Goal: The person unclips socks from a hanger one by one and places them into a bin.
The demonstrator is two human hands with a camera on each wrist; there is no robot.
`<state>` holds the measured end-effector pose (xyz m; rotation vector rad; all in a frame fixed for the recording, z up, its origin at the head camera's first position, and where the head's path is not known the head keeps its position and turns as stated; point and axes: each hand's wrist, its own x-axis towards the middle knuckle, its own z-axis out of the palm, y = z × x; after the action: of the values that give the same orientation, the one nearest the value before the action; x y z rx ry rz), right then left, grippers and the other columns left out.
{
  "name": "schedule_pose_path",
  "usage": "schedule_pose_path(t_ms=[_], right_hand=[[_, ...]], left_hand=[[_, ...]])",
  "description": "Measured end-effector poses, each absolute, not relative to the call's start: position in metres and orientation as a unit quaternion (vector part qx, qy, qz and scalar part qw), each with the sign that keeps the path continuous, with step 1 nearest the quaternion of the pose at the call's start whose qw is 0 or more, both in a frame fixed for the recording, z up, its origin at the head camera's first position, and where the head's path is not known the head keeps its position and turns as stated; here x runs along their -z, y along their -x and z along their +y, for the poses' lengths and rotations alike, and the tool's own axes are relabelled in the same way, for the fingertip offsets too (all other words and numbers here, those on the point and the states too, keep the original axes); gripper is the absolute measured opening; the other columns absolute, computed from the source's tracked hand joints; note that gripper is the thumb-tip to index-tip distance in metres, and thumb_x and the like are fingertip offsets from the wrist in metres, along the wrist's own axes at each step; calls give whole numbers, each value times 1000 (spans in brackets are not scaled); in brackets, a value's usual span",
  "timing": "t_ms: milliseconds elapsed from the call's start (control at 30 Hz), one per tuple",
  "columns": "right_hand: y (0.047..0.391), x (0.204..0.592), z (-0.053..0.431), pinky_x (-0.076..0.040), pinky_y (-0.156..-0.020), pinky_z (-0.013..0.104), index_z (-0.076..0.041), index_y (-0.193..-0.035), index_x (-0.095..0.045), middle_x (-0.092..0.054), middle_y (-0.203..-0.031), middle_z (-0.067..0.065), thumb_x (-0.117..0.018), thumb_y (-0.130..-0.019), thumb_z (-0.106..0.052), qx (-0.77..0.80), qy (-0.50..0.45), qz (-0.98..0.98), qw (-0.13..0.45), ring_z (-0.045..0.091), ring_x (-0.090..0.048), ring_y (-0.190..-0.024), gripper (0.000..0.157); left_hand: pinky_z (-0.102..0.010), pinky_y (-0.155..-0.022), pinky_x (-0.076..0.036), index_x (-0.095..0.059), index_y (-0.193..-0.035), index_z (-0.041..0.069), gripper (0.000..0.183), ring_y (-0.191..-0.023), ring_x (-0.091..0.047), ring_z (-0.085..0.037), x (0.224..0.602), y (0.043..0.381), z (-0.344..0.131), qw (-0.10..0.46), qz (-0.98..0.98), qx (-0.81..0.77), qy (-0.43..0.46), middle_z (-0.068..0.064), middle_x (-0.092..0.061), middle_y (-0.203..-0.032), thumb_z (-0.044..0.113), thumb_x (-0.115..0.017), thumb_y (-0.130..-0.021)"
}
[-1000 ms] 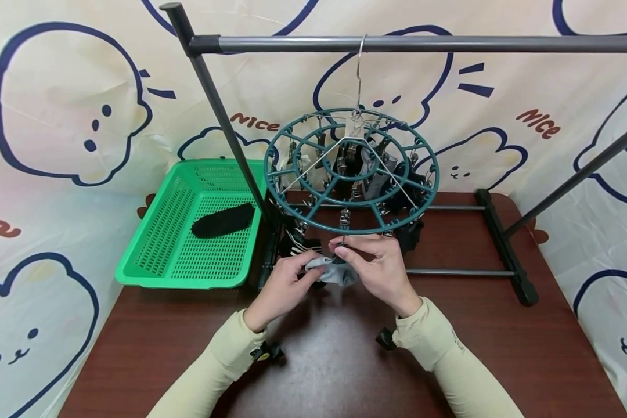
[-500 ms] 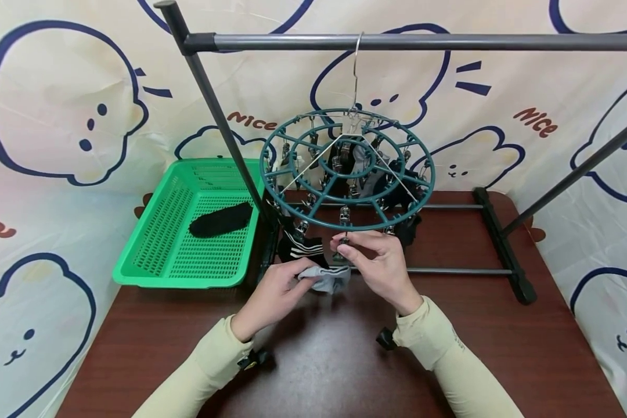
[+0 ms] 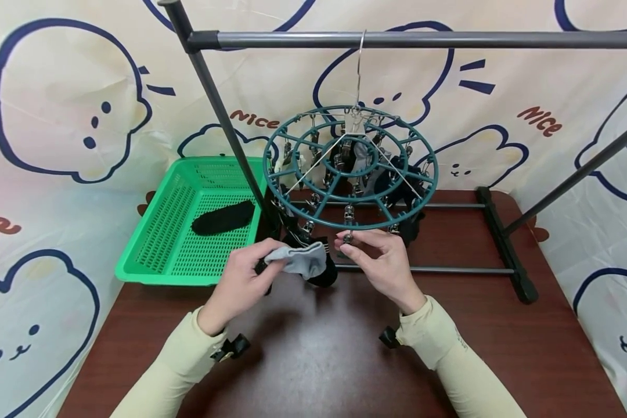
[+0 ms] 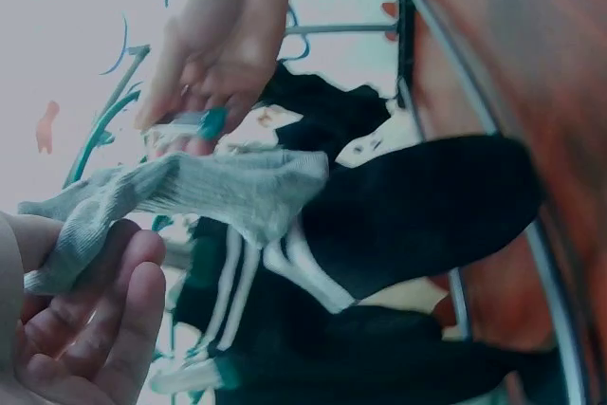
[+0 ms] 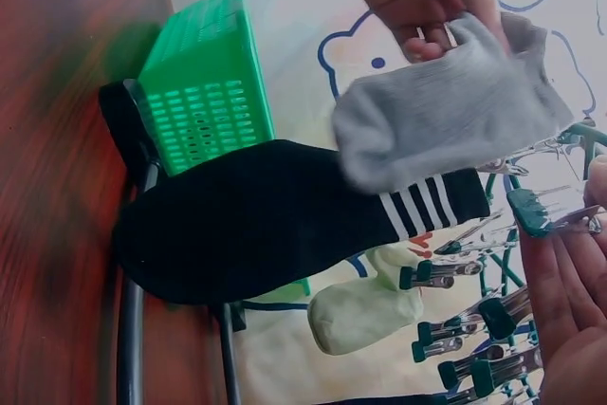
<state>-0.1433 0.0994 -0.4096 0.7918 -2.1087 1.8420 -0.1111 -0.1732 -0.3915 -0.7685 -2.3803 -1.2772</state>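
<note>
My left hand (image 3: pixel 242 281) pinches a grey sock (image 3: pixel 300 260) between thumb and fingers; the sock sticks out to the right, below the front of a round clip hanger (image 3: pixel 267 168). With thumb and fingertips, my right hand (image 3: pixel 381 264) holds a metal clip (image 5: pixel 531 212) with a green tip, hanging from the front of that hanger. In the right wrist view no cloth lies in this clip, and the sock is apart from it. A black sock (image 5: pixel 247 220) with white stripes hangs beside the grey one.
A green basket (image 3: pixel 172 281) at the left holds a black sock (image 3: pixel 223 218). The hanger hooks over a dark rack's top bar (image 3: pixel 449 40). Several bare clips and a pale sock (image 5: pixel 365 315) hang from it. The rack's right foot (image 3: pixel 507 249) stands on the brown table (image 3: pixel 324 371).
The grey sock has come away from the clip at my right hand. My left hand has moved left with it, uncovering the striped black sock. My right hand has stayed at the clip.
</note>
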Motion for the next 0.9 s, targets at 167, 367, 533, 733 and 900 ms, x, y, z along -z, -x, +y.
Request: schedule_pose_path(t_ms=[167, 367, 533, 733, 900], right_hand=[[143, 412, 99, -60, -85, 30, 3, -116, -76, -77, -106, 21, -73, -90, 9, -634, -273, -714, 118, 8, -75, -101, 27], [145, 413, 98, -60, -84, 29, 2, -116, -77, -78, -106, 19, -74, -90, 9, -629, -278, -714, 129, 9, -76, -101, 27], [144, 412, 98, -60, -84, 27, 3, -116, -76, -78, -105, 21, -73, -90, 9, -630, -282, -712, 132, 8, -76, -101, 26], [144, 413, 99, -59, -83, 26, 3, -115, -77, -78, -104, 20, -73, -90, 10, -630, -280, -712, 135, 8, -75, -100, 27], [144, 412, 100, -59, -82, 24, 4, -114, -77, -78, -104, 20, -73, -90, 10, -633, -275, -711, 135, 7, -75, -100, 26]], left_hand=[[-22, -58, -41, -74, -100, 11, 16, -63, -48, -5, 379, 119, -187, 236, -824, 442, 265, 4, -67, -81, -3, -72, -92], [-20, -54, -35, -74, -93, 8, 12, -58, -45, -3, 367, 133, -208, 275, -810, 469, 221, -1, -66, -79, -4, -70, -93], [-18, -52, -32, -74, -92, 4, 9, -56, -43, 0, 362, 147, -224, 295, -809, 472, 190, -1, -61, -74, -2, -68, -95], [-21, -53, -29, -72, -91, -2, 9, -56, -39, -3, 361, 167, -245, 311, -822, 454, 145, 6, -54, -73, 1, -66, -97], [-21, -56, -31, -71, -89, 2, 16, -60, -44, -4, 360, 185, -267, 324, -830, 441, 108, 11, -54, -74, 13, -67, -100]])
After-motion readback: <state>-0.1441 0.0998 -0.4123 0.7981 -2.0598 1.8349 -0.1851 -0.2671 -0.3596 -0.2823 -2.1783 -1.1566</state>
